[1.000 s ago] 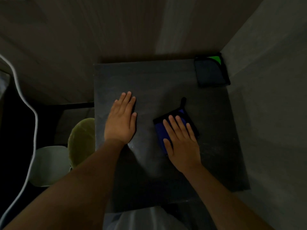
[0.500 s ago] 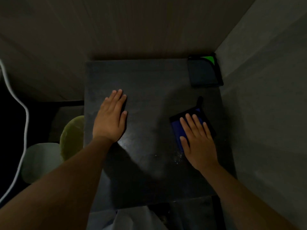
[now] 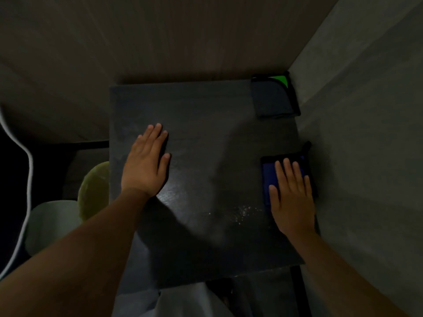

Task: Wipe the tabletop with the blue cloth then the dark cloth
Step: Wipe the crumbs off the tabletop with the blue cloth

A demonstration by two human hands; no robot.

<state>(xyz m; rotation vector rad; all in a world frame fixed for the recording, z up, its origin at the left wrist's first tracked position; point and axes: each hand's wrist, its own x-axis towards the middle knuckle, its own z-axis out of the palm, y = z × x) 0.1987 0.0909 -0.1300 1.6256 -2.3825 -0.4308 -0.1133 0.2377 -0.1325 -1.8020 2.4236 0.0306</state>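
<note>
A dark square tabletop [image 3: 206,124] fills the middle of the view. The blue cloth [image 3: 269,177], edged in black, lies flat at the table's right edge against the wall. My right hand [image 3: 290,197] presses flat on it, fingers together and extended. My left hand [image 3: 146,163] rests palm down on the bare left part of the tabletop. The dark cloth [image 3: 272,99], folded with a green corner, sits in the far right corner. A patch of pale specks [image 3: 240,211] glints on the table just left of my right wrist.
Walls close the table in at the back [image 3: 183,42] and on the right [image 3: 366,156]. Left of the table stand a yellow-green cushion [image 3: 93,191] and a pale seat [image 3: 50,225]. A white cable [image 3: 27,179] curves down the far left.
My right hand has slid the blue cloth from the table's middle to its right edge. My left hand has stayed flat in about the same spot.
</note>
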